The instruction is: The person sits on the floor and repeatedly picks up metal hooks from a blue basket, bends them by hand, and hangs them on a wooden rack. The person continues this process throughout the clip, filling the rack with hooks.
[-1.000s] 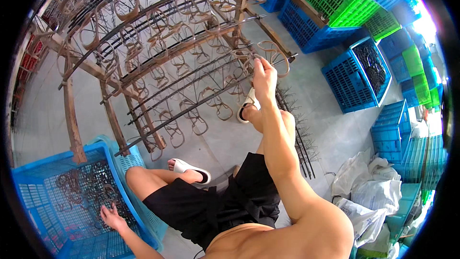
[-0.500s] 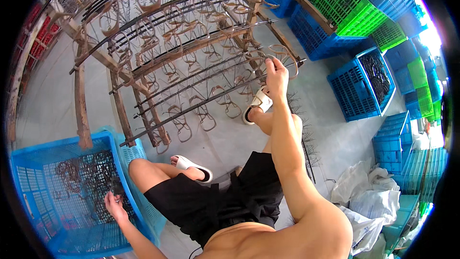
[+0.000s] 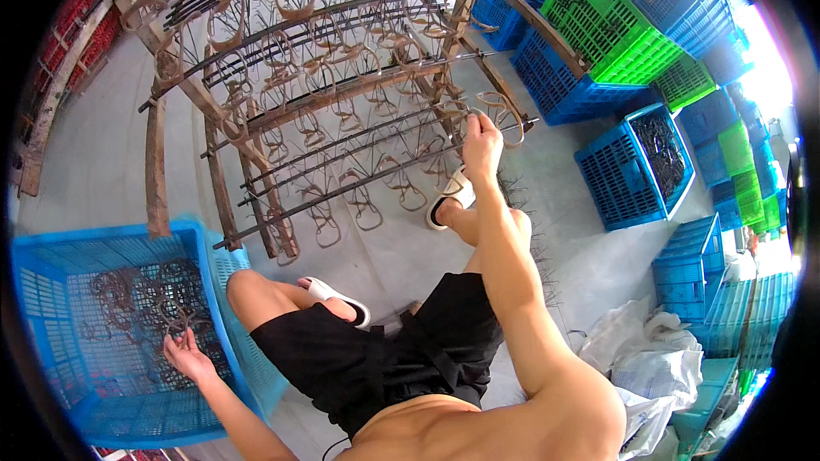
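My right hand (image 3: 483, 152) reaches forward to the right end of a black rod on the wooden rack. Its thumb and fingers are pinched at a brown glasses frame (image 3: 514, 130), with one looped rim to the right of the fingertips. Over the blue basket (image 3: 224, 324) at the lower left is my left hand (image 3: 191, 358), fingers curled at a thin dark glasses frame (image 3: 177, 318). Beneath it lies a tangled heap of dark frames (image 3: 128, 297). Several brown frames (image 3: 362, 205) hang along the rack's rods.
The wooden rack (image 3: 156, 175) fills the space ahead, with several rows of black rods. Blue and green crates (image 3: 598, 13) are stacked at the far right. Nearer stands a blue crate (image 3: 598, 188) of dark pieces. White sacks (image 3: 653, 367) slump at the lower right.
The left hand has moved left and slightly up over the basket, and the thin frame now shows at its fingertips. The right hand stays at the rod's end. The whole view has shifted slightly.
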Tool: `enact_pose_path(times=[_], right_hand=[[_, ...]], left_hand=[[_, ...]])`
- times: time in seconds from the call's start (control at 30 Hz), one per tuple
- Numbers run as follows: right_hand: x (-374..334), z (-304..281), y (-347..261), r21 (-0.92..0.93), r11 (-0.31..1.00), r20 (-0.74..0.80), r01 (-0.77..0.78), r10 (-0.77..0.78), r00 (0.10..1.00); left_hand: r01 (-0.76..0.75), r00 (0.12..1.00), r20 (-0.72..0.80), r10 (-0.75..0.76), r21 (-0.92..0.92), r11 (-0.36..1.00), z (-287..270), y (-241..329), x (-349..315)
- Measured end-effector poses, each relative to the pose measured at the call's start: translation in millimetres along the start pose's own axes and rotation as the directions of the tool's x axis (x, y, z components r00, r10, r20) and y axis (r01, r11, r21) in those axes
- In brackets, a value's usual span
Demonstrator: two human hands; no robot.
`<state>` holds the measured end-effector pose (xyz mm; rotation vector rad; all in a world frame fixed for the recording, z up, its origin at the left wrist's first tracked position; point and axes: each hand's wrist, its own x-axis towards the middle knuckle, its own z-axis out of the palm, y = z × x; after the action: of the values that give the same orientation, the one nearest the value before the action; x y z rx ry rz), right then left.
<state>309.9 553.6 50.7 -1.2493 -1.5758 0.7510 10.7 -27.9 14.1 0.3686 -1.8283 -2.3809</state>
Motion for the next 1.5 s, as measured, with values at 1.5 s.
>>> enact_pose_path(times=[1.5], right_hand=[[-230,66,-121,0.179,0.654,0.974,-0.735,-0.222,0.039]], left_hand=[[0.454,0.83,0.46,-0.315,-0.23,0.861,126,19,-171]])
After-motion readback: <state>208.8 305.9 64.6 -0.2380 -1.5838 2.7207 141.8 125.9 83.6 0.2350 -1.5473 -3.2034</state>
